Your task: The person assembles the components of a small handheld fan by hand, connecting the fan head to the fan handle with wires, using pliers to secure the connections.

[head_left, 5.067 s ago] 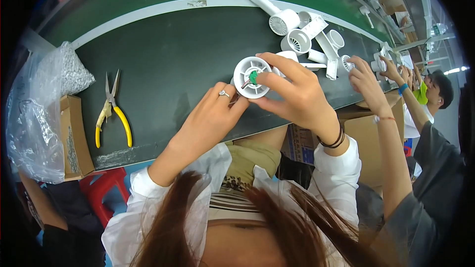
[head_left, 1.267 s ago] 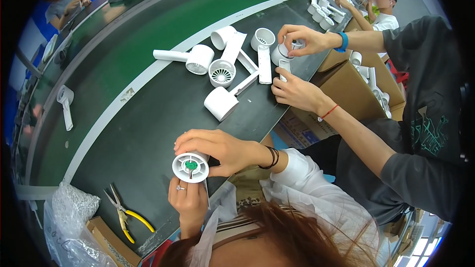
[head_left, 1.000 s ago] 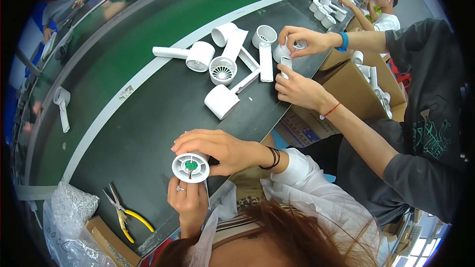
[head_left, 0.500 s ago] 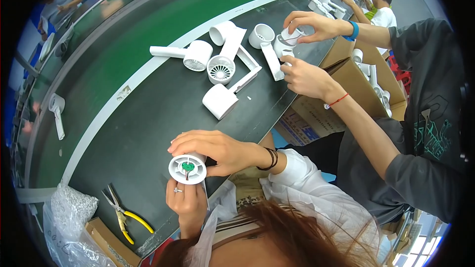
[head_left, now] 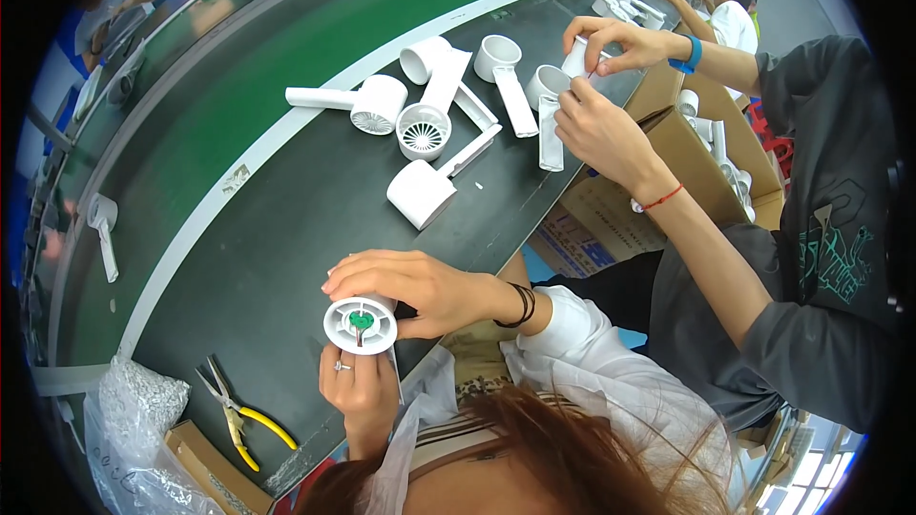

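A round white plastic fan housing is between my hands at the near edge of the bench, its spoked open end facing up toward me. A small green part with dark wires sits at its centre. My right hand, black bands on the wrist, curls over the far side of the housing and grips it. Below it, my left hand, wearing a ring, is closed around the lower part, probably the handle, which its fingers hide.
Yellow-handled pliers lie left of my hands, near a plastic bag of small pale pieces. Several white housings, one a grilled housing, lie ahead. At right, a co-worker's hands hold a white piece beside a carton. A green belt runs beyond.
My hands and the housing stay nearly still. The co-worker's hands have lifted a white piece off and drawn closer together around it. A white housing on the green belt at far left has shifted slightly nearer.
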The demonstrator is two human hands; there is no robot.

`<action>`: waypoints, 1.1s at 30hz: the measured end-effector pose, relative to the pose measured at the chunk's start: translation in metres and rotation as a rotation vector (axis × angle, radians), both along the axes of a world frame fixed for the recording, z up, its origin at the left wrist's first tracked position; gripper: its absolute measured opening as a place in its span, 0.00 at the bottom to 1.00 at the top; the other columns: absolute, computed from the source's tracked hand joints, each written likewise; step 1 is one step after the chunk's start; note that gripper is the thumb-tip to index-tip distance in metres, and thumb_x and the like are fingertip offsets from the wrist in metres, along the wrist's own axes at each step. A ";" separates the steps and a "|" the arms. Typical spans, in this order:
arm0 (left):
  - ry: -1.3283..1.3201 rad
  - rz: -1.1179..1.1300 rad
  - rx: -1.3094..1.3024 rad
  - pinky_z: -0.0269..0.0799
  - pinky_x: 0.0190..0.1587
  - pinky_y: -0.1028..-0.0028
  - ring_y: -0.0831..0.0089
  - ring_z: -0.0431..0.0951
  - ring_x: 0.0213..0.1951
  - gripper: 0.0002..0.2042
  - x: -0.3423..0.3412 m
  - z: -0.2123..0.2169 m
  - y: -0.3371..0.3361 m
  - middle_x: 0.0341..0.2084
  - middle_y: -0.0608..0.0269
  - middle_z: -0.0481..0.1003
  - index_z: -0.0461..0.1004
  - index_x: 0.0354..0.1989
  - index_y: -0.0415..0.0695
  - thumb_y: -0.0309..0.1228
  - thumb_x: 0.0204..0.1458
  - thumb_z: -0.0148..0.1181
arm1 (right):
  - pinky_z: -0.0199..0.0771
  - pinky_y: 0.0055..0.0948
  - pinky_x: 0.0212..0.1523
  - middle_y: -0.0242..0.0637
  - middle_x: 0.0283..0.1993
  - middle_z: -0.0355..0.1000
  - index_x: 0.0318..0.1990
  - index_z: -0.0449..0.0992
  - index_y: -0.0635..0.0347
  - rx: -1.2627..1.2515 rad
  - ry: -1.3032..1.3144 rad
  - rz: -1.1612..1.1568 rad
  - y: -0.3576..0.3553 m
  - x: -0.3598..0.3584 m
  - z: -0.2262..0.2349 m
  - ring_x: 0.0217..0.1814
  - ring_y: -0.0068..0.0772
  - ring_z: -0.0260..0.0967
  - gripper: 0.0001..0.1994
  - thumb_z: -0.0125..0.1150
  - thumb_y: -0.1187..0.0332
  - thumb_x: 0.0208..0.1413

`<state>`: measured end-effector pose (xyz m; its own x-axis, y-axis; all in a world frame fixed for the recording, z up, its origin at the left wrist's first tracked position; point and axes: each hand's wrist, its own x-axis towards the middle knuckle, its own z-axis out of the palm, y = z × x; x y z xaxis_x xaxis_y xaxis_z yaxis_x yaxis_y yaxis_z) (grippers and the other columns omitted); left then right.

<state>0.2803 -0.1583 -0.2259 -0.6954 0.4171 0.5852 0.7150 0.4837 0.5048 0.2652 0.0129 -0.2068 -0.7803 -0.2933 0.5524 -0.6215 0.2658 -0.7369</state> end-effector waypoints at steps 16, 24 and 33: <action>-0.010 0.009 -0.025 0.68 0.27 0.64 0.54 0.72 0.26 0.11 0.002 0.003 0.001 0.23 0.51 0.72 0.74 0.29 0.34 0.13 0.34 0.59 | 0.67 0.44 0.56 0.45 0.52 0.69 0.50 0.67 0.65 -0.041 0.005 0.018 0.000 -0.001 -0.003 0.56 0.49 0.67 0.27 0.67 0.77 0.39; 0.046 0.011 -0.001 0.64 0.22 0.67 0.59 0.67 0.22 0.08 0.000 0.001 0.003 0.20 0.56 0.70 0.73 0.27 0.33 0.14 0.35 0.59 | 0.66 0.44 0.57 0.44 0.53 0.69 0.50 0.68 0.65 -0.031 0.004 0.008 -0.001 -0.001 -0.003 0.55 0.48 0.67 0.26 0.67 0.77 0.39; 0.042 0.007 0.000 0.64 0.23 0.67 0.59 0.68 0.22 0.08 -0.001 0.001 0.003 0.20 0.56 0.70 0.73 0.28 0.33 0.13 0.36 0.59 | 0.66 0.44 0.57 0.44 0.53 0.69 0.50 0.68 0.65 -0.036 0.001 0.005 -0.001 -0.002 -0.003 0.55 0.48 0.67 0.26 0.67 0.77 0.39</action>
<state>0.2795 -0.1557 -0.2247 -0.6732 0.4117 0.6143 0.7320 0.4889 0.4745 0.2633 0.0118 -0.2098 -0.7786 -0.2769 0.5632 -0.6233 0.2364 -0.7454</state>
